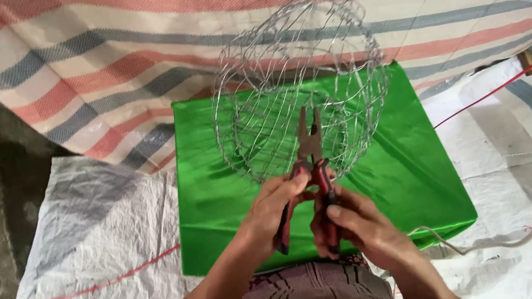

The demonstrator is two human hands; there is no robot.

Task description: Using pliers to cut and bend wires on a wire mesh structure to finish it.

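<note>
A round basket of woven silver wire [340,43] stands on its side on a box covered in bright green cloth [406,168], its open mouth facing me. Pliers [310,139] with red and black handles point up into the basket's near rim, their jaws slightly apart. My left hand [271,209] grips the left handle. My right hand [356,222] holds the right handle and the lower end of the tool. Both hands are just in front of the basket, over the green cloth.
A striped tarpaulin [106,67] in red, blue and cream hangs behind the box. White woven sheeting [99,253] covers the ground. A thin red cord [497,89] runs across at right, and loose wire [525,237] lies at lower right. Dark ground shows at far left.
</note>
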